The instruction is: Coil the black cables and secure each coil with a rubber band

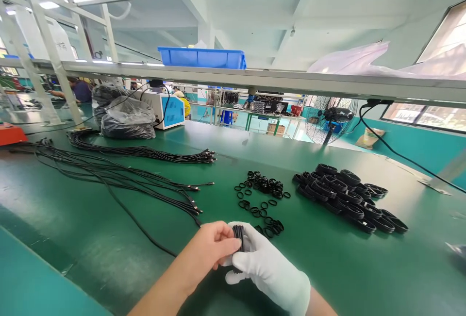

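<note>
A black coil (pixel 238 237) is held over the near part of the table (pixel 349 267), between two hands. It is pinched between thumb and fingers of the bare left hand (pixel 213 247); by the white-gloved right hand (pixel 265 265) it is clasped in a partly curled grip. Whether it is joined to the lone cable (pixel 141 232) passing behind the left forearm cannot be told. Beyond, black rings (pixel 269 185) are strewn and heaped, flanked by bundled cables (pixel 167 155) on the left and piled coils (pixel 349 197) on the right. Farther back, a clear bag (pixel 127 124) is filled with dark stuff, blurred by the plastic; a second bag (pixel 104 96) is set behind it. On the shelf (pixel 218 77), a blue bin (pixel 202 58) is placed, its contents mostly hidden by its wall; only something pale is seen above the rim.
</note>
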Demonstrator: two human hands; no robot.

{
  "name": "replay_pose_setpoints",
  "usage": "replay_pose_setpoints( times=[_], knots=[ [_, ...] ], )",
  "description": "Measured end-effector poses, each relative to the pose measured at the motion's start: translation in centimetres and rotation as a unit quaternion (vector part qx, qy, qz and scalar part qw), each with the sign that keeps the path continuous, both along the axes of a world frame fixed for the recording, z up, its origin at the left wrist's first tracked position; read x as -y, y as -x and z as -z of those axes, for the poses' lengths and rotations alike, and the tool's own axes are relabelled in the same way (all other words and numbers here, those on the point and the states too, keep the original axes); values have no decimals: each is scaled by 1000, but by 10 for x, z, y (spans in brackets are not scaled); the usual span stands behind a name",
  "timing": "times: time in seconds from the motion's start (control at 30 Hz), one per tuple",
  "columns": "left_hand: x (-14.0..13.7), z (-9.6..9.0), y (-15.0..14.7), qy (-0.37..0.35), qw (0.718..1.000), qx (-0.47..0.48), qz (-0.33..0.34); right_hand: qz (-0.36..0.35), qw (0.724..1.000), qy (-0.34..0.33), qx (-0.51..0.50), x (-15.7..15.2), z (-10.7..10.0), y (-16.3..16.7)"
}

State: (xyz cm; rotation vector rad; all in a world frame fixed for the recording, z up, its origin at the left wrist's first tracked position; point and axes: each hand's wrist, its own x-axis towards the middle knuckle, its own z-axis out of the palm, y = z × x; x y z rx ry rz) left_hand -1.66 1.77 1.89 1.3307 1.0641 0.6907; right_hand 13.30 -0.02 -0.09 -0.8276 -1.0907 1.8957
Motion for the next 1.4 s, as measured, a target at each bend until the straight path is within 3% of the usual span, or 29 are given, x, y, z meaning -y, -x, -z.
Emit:
replay_pose_setpoints(
  times=[0.2,0.27,0.4,0.5,0.63,0.73,0.9,1.03,1.13,1.2,1.3,1.4],
  knots=[
    [6,12,-4,11,997,73,0,-14,1000,5,25,-1,2,0],
    [6,12,-3,-5,999,47,8,-14,1000,16,17,1,1,-1],
    [8,8,0,-156,978,-122,-61,2,999,33,23,2,-2,2],
    [12,11,-2,-282,944,-157,-74,-6,999,31,24,1,-1,4],
    [16,24,-9,-350,911,-175,-132,-27,999,27,2,-1,7,4],
    [15,31,-12,-345,908,-158,-177,-55,998,24,-32,-2,12,3],
    [9,28,-12,-325,915,-160,-180,-53,996,18,-65,-1,13,4],
    [1,18,-14,-345,890,-240,-179,-58,988,23,-138,2,11,1],
    [-5,6,-12,-315,885,-302,-164,-49,988,29,-141,1,13,-3],
    [-9,-2,-5,-270,911,-285,-128,-44,986,37,-156,-1,14,-4],
    [-14,-7,11,-176,974,-140,-29,-70,972,100,-203,-4,14,-5],
    [-18,-3,23,-104,993,-1,64,-103,958,160,-215,-4,11,-4]
  ],
)
